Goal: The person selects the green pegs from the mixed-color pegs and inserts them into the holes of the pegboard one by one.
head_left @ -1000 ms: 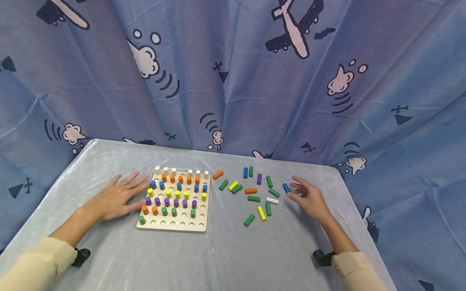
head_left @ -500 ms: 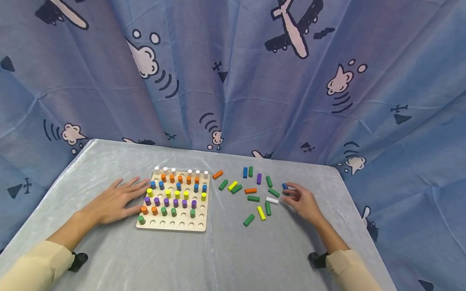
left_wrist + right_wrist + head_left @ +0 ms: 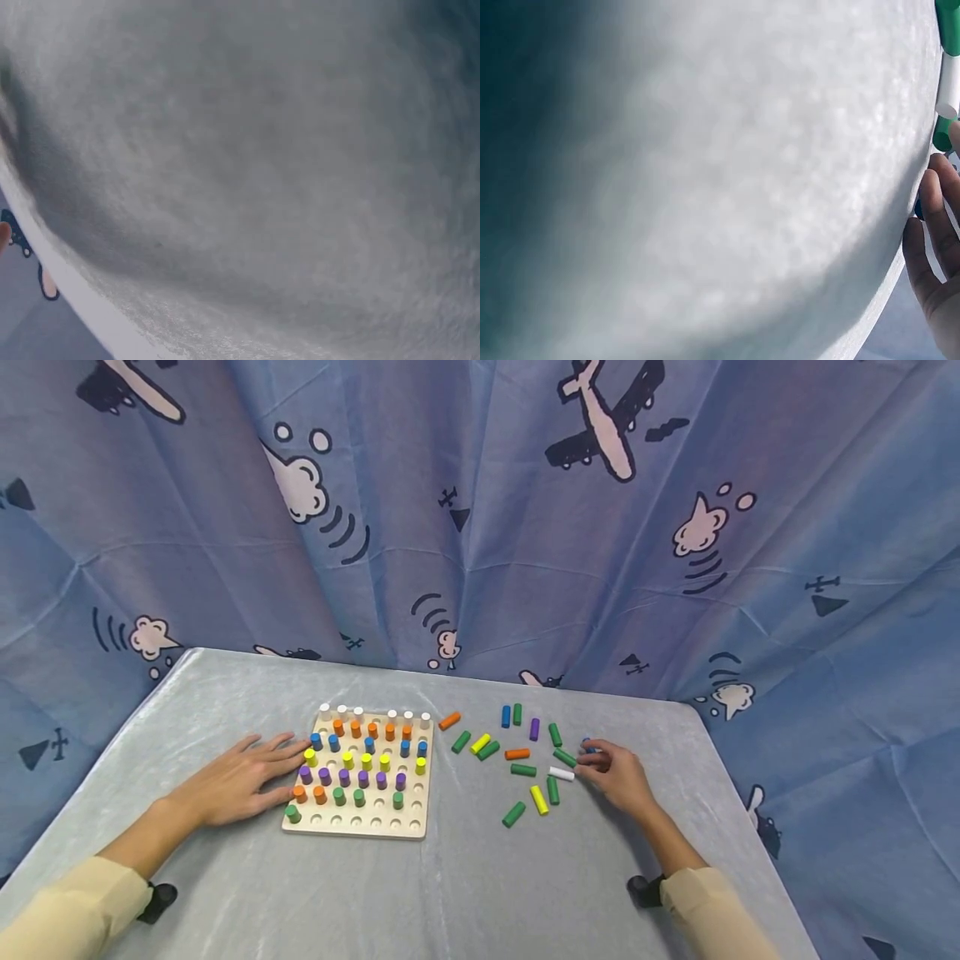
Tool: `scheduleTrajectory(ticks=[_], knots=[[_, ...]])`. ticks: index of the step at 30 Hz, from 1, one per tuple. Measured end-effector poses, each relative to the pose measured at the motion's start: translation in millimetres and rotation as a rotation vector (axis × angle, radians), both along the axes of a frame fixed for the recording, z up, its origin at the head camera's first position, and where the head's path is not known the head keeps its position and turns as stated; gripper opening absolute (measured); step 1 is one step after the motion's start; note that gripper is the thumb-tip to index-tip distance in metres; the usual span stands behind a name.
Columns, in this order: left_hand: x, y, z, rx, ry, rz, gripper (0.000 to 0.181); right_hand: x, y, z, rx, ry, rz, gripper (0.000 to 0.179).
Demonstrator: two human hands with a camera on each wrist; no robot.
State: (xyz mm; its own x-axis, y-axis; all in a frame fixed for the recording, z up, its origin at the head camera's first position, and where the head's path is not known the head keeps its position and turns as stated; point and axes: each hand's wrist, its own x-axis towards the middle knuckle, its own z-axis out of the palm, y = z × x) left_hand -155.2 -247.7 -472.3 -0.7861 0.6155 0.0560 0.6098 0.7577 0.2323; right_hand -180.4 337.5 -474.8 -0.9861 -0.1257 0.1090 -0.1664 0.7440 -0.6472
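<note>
A pale wooden peg board [image 3: 375, 824] with upright coloured pegs lies left of centre in the head view. My left hand [image 3: 236, 779] lies flat with spread fingers along its left edge, fingertips at the rim. Right of the loose pegs, my right hand [image 3: 618, 782] hovers with bent fingers, nothing visibly held. Its thumb and index tips come close to a white peg [image 3: 560, 773] and a green peg [image 3: 565, 757]. A blue peg [image 3: 590, 746] is partly covered behind the fingers. In the right wrist view, fingers [image 3: 932, 196] show at the right edge beside a white peg [image 3: 949, 86].
Several loose pegs, among them an orange peg [image 3: 517, 754], a yellow peg [image 3: 539, 800] and a purple peg [image 3: 535, 729], lie scattered between board and right hand. The grey cloth-covered table [image 3: 480, 893] ends at a blue patterned curtain [image 3: 480, 527]. The left wrist view shows mostly cloth.
My right hand has moved left, past the blue peg towards the white and green pegs, its fingers now covering part of the blue one. The left hand has slid slightly down along the board's edge.
</note>
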Motion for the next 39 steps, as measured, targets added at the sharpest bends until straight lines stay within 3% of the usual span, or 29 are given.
scheduleTrajectory(ticks=[12,39], knots=[[-2.0,0.3,-2.1,-0.007,-0.012,0.0,0.06,-2.4,-3.0,-3.2,0.157,0.056,0.006,0.032],[-0.7,1.5,-0.8,-0.004,0.011,-0.012,0.059,-8.9,-6.9,2.9,0.209,0.043,-0.029,0.022]])
